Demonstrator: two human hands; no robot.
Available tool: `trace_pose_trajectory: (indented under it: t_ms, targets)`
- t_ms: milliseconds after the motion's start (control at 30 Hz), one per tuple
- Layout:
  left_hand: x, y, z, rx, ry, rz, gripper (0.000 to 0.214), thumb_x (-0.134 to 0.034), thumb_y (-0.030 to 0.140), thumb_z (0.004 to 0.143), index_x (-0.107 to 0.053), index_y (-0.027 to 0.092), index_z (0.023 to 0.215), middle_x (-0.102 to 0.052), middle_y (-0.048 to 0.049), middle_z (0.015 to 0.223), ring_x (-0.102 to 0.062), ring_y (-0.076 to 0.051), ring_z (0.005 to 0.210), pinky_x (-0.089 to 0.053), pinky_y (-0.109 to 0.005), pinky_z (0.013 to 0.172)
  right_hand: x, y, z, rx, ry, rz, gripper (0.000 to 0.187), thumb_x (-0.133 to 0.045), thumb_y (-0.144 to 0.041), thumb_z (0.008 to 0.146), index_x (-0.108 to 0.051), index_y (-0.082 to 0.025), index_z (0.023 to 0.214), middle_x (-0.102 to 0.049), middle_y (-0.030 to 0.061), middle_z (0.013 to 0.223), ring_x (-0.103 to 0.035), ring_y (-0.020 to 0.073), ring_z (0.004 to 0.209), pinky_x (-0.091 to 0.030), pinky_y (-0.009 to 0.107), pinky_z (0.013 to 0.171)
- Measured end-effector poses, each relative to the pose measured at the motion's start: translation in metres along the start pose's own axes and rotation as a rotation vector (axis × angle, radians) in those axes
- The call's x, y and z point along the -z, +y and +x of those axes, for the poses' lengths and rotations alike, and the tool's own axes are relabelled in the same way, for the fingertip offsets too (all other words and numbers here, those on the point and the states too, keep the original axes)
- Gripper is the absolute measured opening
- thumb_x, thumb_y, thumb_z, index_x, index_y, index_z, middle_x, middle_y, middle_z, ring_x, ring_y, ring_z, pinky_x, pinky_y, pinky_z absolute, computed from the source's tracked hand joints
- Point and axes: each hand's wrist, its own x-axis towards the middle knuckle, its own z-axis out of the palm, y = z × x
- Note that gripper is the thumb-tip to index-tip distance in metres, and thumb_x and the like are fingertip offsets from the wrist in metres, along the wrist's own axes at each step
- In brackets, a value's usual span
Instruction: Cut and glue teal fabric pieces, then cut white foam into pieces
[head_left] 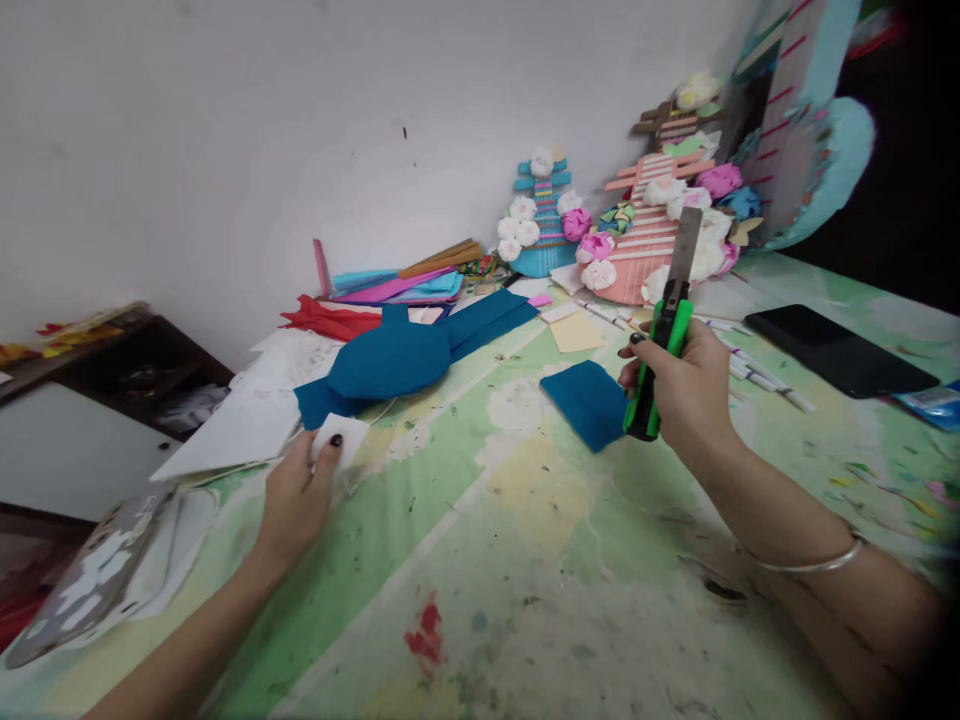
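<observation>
In my right hand (694, 385) is a green and black utility knife (661, 350), held upright with its metal blade extended. Just left of it a blue felt piece (583, 402) lies on the table. My left hand (300, 490) pinches a small white piece (341, 437), perhaps paper or foam, between thumb and fingers. Beyond that hand rests a larger blue felt shape (394, 355) with a rounded body and a long strip running to the right.
Decorated blue (551, 225) and pink (637, 240) flowered crafts lean on the wall. A black phone (840, 348) and several pens (765, 380) lie at right. White sheets (232, 425) and red material (330, 316) are at left. A green patterned cloth (480, 560) covers the table.
</observation>
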Motion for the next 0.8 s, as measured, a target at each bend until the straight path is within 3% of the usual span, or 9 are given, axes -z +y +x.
trace_pose_trajectory:
  t_ms: [67,200,267,367,433,500,667,733,800]
  targets:
    - [-0.005,0.028,-0.025,-0.058,-0.101,-0.205,0.033,-0.039,0.046,0.090,-0.057,0.020,0.100,-0.065,-0.0035,0.079,-0.060,-0.023,0.070,-0.049,-0.035,0.061,-0.002,0.001,-0.003,0.001,-0.015,-0.009,0.026,-0.064,-0.027,0.069,-0.046,-0.026,0.087,-0.059,-0.0020,0.070,-0.055,0.0142,0.048,-0.044,0.029,0.039]
    - [-0.039,0.113,-0.095,-0.360,-0.683,-0.716,0.041,-0.036,0.042,0.093,-0.053,0.026,0.126,-0.069,-0.0058,0.110,-0.066,-0.020,0.094,-0.056,-0.033,0.080,-0.005,0.005,-0.007,-0.038,-0.025,0.041,0.027,-0.065,-0.024,0.067,-0.047,-0.026,0.086,-0.059,-0.0028,0.068,-0.054,0.0142,0.046,-0.042,0.028,0.037]
    - [-0.054,0.148,-0.120,-0.566,-0.936,-0.701,0.044,-0.035,0.036,0.094,-0.047,0.029,0.136,-0.067,-0.0045,0.119,-0.064,-0.018,0.106,-0.053,-0.030,0.094,-0.005,0.006,-0.008,-0.046,-0.025,0.066,0.026,-0.065,-0.023,0.066,-0.047,-0.025,0.085,-0.058,-0.0034,0.067,-0.053,0.0137,0.045,-0.041,0.028,0.037]
    - [-0.066,0.167,-0.125,-0.802,-0.937,-0.596,0.049,-0.041,0.030,0.093,-0.043,0.027,0.141,-0.053,-0.0062,0.139,-0.047,-0.018,0.131,-0.035,-0.029,0.114,-0.004,0.008,-0.007,-0.037,-0.022,0.076,0.025,-0.065,-0.022,0.066,-0.047,-0.025,0.084,-0.058,-0.0039,0.066,-0.053,0.0134,0.045,-0.040,0.027,0.037]
    - [-0.066,0.153,-0.107,-0.746,-0.811,-0.494,0.048,-0.047,0.030,0.090,-0.046,0.035,0.138,-0.054,-0.0010,0.139,-0.048,-0.019,0.131,-0.035,-0.033,0.115,-0.002,0.009,-0.006,-0.031,-0.012,0.085,0.024,-0.064,-0.021,0.066,-0.047,-0.024,0.083,-0.058,-0.0042,0.066,-0.053,0.0131,0.045,-0.040,0.027,0.038]
    - [-0.062,0.117,-0.077,-0.573,-0.645,-0.378,0.043,-0.045,0.027,0.091,-0.052,0.035,0.133,-0.056,-0.0007,0.137,-0.052,-0.021,0.127,-0.040,-0.037,0.111,0.000,0.008,-0.004,-0.028,-0.002,0.097,0.024,-0.064,-0.021,0.066,-0.047,-0.024,0.083,-0.058,-0.0042,0.065,-0.053,0.0128,0.044,-0.040,0.026,0.038]
    - [-0.024,-0.001,-0.002,-0.042,-0.256,-0.053,0.047,-0.033,0.035,0.091,-0.051,0.011,0.128,-0.058,-0.0192,0.131,-0.051,-0.036,0.125,-0.037,-0.059,0.104,-0.004,0.008,-0.005,-0.041,-0.008,0.126,0.026,-0.066,-0.020,0.066,-0.048,-0.024,0.084,-0.059,-0.0036,0.066,-0.054,0.0136,0.045,-0.040,0.026,0.036]
    - [-0.008,-0.019,0.010,0.002,-0.134,0.020,0.046,-0.038,0.037,0.087,-0.052,0.011,0.122,-0.058,-0.0191,0.129,-0.049,-0.037,0.125,-0.036,-0.057,0.104,-0.008,0.008,-0.007,-0.040,-0.014,0.131,0.026,-0.066,-0.021,0.066,-0.048,-0.024,0.085,-0.059,-0.0036,0.066,-0.054,0.0136,0.044,-0.040,0.026,0.036]
    - [-0.003,-0.006,0.004,-0.073,-0.068,-0.030,0.048,-0.036,0.041,0.090,-0.051,0.011,0.124,-0.056,-0.0181,0.132,-0.050,-0.034,0.123,-0.038,-0.054,0.104,-0.013,0.009,-0.009,-0.028,-0.017,0.133,0.025,-0.065,-0.021,0.066,-0.048,-0.025,0.084,-0.059,-0.0041,0.064,-0.054,0.0134,0.043,-0.040,0.026,0.035]
